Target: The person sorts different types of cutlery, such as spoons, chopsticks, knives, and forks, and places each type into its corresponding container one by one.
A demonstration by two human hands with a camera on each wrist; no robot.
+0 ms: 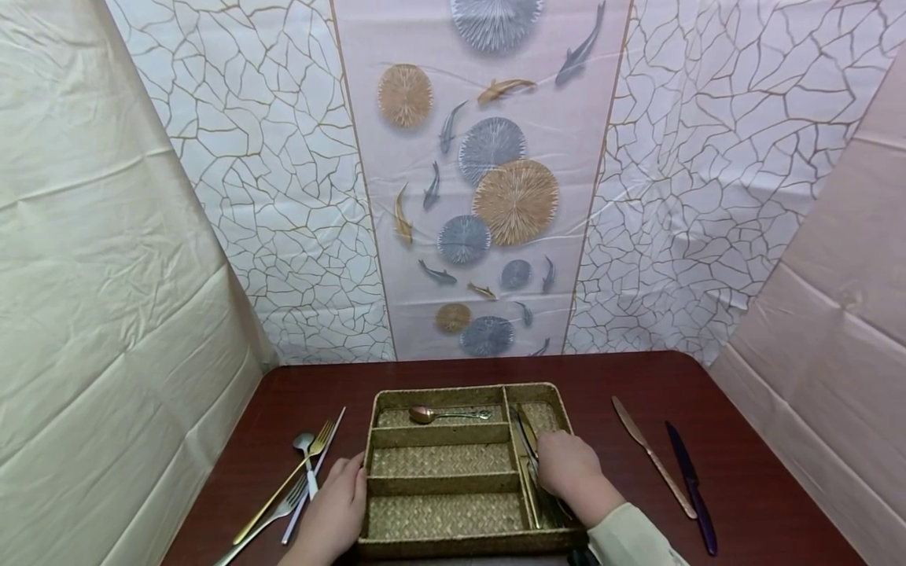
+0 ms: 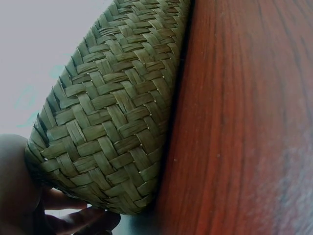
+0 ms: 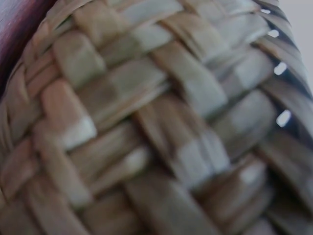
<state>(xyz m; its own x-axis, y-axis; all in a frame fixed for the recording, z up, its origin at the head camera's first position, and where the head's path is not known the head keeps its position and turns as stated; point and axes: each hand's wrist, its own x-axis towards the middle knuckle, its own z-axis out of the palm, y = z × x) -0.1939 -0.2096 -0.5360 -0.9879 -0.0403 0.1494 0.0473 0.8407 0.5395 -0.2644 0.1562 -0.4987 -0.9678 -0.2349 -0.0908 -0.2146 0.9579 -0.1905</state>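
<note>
A woven tray (image 1: 446, 487) with several compartments stands on the table. My left hand (image 1: 333, 507) grips its near-left side; in the left wrist view the thumb (image 2: 14, 171) is on one side of the corner and fingers (image 2: 80, 220) curl below it. Down in the right-hand compartment, my right hand (image 1: 569, 472) grips a knife (image 1: 527, 428), whose blade shows beyond the curled fingers. More cutlery (image 1: 531, 495) lies beside and under that hand, partly hidden. The right wrist view shows only the tray's woven wall (image 3: 146, 117), blurred.
A spoon (image 1: 442, 414) lies in the tray's far compartment. Left of the tray are a gold fork (image 1: 283, 483), a silver fork (image 1: 272, 515), a spoon (image 1: 306, 448) and a chopstick-like stick (image 1: 314, 475). To the right lie a copper knife (image 1: 651, 452) and a dark purple knife (image 1: 690, 479).
</note>
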